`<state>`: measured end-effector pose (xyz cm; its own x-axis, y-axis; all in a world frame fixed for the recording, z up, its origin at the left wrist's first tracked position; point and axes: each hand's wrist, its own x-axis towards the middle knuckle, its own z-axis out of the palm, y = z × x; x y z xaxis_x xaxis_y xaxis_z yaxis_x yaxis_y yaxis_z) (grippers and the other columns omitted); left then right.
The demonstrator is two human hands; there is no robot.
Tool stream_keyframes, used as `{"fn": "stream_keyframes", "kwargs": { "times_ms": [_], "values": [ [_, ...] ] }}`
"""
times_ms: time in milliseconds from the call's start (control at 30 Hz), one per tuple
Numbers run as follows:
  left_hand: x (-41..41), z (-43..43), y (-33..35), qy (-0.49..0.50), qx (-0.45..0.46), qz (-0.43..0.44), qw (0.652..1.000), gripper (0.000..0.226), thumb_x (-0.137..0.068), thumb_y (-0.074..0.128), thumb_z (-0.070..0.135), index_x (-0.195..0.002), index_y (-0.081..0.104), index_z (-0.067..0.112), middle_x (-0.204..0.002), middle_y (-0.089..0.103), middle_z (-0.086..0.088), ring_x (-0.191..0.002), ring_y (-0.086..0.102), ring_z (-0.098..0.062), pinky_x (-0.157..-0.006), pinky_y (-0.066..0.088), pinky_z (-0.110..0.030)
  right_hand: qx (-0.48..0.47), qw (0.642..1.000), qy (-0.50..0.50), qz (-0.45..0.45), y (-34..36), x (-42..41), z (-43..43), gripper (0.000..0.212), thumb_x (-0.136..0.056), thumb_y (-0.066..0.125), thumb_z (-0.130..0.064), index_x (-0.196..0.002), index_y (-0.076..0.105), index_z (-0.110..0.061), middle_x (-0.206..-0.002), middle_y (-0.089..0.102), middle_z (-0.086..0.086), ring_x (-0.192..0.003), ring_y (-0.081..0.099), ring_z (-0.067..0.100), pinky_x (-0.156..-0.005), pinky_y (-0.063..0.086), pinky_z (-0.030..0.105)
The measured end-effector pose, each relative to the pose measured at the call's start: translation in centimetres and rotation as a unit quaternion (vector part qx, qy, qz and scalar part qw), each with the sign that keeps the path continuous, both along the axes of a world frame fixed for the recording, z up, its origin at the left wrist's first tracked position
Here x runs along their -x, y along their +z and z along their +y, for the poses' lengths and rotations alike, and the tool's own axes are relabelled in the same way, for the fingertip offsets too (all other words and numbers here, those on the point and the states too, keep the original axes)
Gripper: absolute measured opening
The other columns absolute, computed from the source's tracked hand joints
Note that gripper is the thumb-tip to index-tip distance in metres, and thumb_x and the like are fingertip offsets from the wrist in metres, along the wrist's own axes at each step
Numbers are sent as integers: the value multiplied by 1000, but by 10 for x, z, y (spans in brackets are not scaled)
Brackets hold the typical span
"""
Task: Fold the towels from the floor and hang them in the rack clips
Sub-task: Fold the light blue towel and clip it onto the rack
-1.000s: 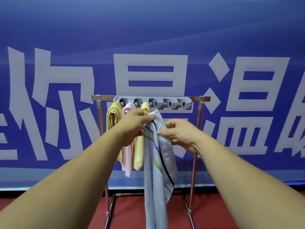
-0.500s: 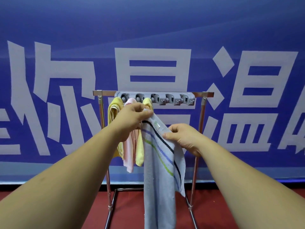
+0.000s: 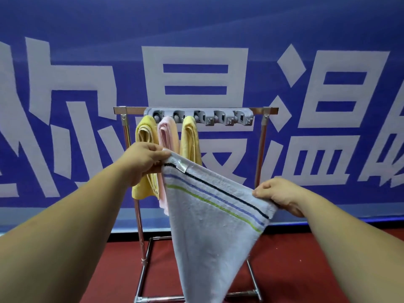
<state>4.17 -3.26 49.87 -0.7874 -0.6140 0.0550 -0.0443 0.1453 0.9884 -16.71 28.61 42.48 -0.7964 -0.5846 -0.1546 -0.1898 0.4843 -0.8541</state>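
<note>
A pale blue-grey towel (image 3: 209,232) with black, blue and green stripes hangs spread in front of the rack. My left hand (image 3: 144,158) pinches its upper left corner. My right hand (image 3: 282,195) pinches the other corner, lower and to the right. Behind them stands a metal rack (image 3: 265,132) with a grey clip strip (image 3: 223,119) on its top bar. Three folded towels hang from the left clips: a yellow towel (image 3: 143,136), a pink towel (image 3: 167,134) and a second yellow towel (image 3: 190,138). The right clips hold nothing.
A blue banner (image 3: 87,73) with large white characters fills the wall behind the rack. The floor (image 3: 306,270) is dark red. The rack's chrome base frame (image 3: 153,298) sits on it near my feet.
My hands have moved apart and down from the clips. The striped towel, bunched and narrow before, is now stretched wide between them, the right corner pulled down to the right.
</note>
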Motion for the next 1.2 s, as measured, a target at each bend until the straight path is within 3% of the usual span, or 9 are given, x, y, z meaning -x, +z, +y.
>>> {"fn": "stream_keyframes", "kwargs": {
  "times_ms": [267,433,533,733,833,933,1033,1133,1200],
  "values": [
    [-5,-10,-2,35,5,-5,999,19,-96,75,12,-108,73,-4,-103,77,-23,-84,79,-30,-71,65,-36,-37,999,16,16,6,9,0,10,-92,67,7,-93,75,2,-72,70,7,-61,60,14,-55,51,24],
    [-11,-9,6,38,22,-1,999,23,-94,77,11,-110,69,-3,-101,75,-21,-85,77,-31,-66,65,-34,-103,991,37,74,8,14,-3,12,-92,68,0,-83,70,-7,-71,64,9,-66,55,22,-65,49,35],
    [-15,-11,8,20,32,-12,999,20,-91,80,12,-105,72,1,-98,75,-18,-87,75,-31,-80,67,-42,-116,989,28,87,5,14,-4,17,-99,60,-8,-83,58,-15,-73,58,12,-68,51,26,-67,45,40],
    [-21,-14,-1,17,31,-65,997,10,-89,81,8,-91,73,3,-88,75,-19,-82,75,-32,-80,66,-45,-139,978,-97,123,14,14,-11,27,-101,53,-2,-75,51,-10,-71,58,12,-54,53,22,-58,50,33],
    [-14,-4,-18,31,13,-79,996,10,-89,82,6,-90,73,0,-90,77,-24,-79,79,-36,-79,67,-50,-80,987,-114,77,17,7,-25,20,-102,49,0,-85,56,-7,-67,59,14,-49,53,23,-49,47,28],
    [-4,18,-28,-35,17,-85,996,10,-91,79,6,-93,72,0,-85,76,-20,-76,79,-32,-81,66,-48,-34,997,-57,50,21,-8,-41,13,-100,54,-3,-91,61,-10,-73,64,14,-53,60,23,-50,51,28],
    [4,39,-23,-147,51,-94,983,18,-92,78,5,-103,70,-6,-87,76,-17,-81,77,-30,-81,65,-43,3,998,48,33,25,-28,-54,7,-95,67,-7,-95,72,-11,-82,72,11,-68,70,23,-67,58,36],
    [9,54,-8,-244,93,-101,960,22,-93,76,6,-107,68,-10,-92,74,-19,-85,74,-30,-82,64,-42,79,984,161,-15,32,-52,-73,20,-96,72,-9,-115,77,-14,-102,79,11,-91,75,20,-82,60,32],
    [10,57,3,-275,107,-98,950,20,-95,74,5,-109,69,-9,-95,74,-19,-87,74,-31,-85,64,-42,120,969,214,-29,38,-64,-87,25,-95,70,-4,-118,77,-12,-117,77,17,-103,73,21,-96,60,39]
  ]
}}
